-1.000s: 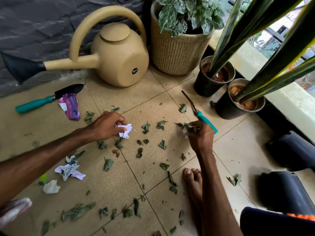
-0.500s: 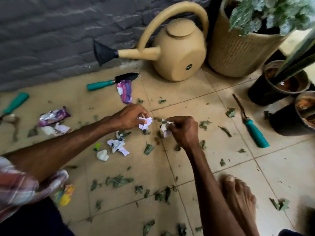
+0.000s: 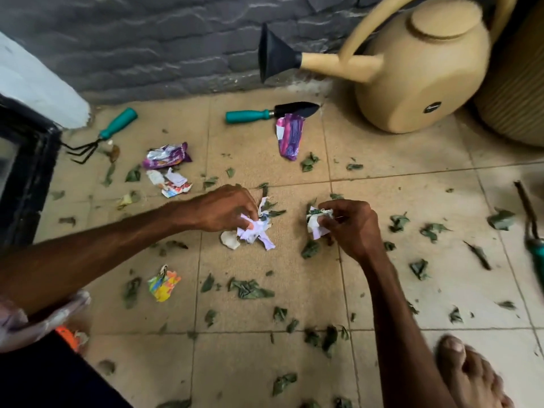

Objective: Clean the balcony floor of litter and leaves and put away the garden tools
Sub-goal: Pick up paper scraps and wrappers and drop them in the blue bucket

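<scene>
Litter (image 3: 166,156) and leaves (image 3: 250,290) lie strewn round both hands; the left hand (image 3: 226,210) pinches a lilac scrap (image 3: 256,233), the right hand (image 3: 351,228) grips a wad (image 3: 315,220) of paper and leaf; gathering, I'd judge; next wants the white scrap (image 3: 231,240) just beside the left hand.

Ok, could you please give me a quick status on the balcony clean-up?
Left hand pinching crumpled paper. Right hand gripping paper-and-leaf wad. Leaves, purple wrapper, trowel not yet collected.
</scene>
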